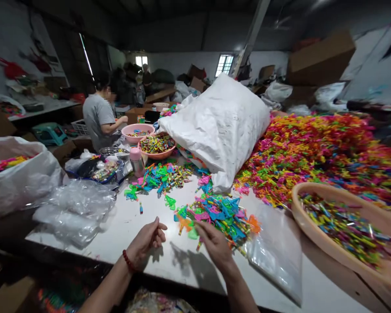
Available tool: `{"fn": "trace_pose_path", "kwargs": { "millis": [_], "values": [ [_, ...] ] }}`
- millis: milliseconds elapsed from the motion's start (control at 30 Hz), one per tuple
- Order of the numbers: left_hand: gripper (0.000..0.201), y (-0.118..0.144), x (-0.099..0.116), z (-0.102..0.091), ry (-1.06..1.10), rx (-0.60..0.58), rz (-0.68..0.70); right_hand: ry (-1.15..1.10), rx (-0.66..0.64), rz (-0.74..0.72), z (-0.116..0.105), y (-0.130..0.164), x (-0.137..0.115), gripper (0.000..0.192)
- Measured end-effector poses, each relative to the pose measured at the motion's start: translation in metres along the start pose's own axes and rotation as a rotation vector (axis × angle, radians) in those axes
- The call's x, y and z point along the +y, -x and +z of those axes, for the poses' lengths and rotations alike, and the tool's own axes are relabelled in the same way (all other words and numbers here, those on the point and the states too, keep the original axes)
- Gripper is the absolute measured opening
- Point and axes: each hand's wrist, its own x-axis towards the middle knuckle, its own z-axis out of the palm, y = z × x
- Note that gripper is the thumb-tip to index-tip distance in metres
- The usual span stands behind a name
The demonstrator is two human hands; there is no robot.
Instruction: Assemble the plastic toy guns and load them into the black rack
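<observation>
While your right hand [215, 245] reaches into the pile of small plastic toys [220, 215] on the counter [143, 221], fingers loosely spread, your left hand [146, 241] hovers curled, empty. These pieces look light, stiff, snaggy; pinch one by its body.

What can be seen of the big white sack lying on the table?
The white sack is large and stuffed full, apparently woven plastic, creased and slightly glossy. It lies tilted on the white table, its upper end toward the back of the room and a lower corner folded onto the tabletop. The heap of bright plastic pieces presses against its right side; small colourful toys lie just before it. Neither hand touches it.
</observation>
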Motion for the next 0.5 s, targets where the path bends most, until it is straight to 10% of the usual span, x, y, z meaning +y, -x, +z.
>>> {"fn": "trace_pose_path", "kwargs": {
  "millis": [167,333,500],
  "values": [
    [0.038,-0.017,-0.017,-0.028,-0.558,0.469,0.335,0.433,0.438,-0.048,-0.034,-0.006,0.034,0.053],
    [0.045,-0.045,-0.031,-0.052,-1.001,0.751,0.615,0.267,0.114,-0.189,0.046,0.043,0.052,0.036],
    [0.045,-0.067,-0.035,-0.058,-1.361,0.716,0.478,0.116,-0.107,-0.250,0.125,0.082,0.051,0.028]
  ]
}}
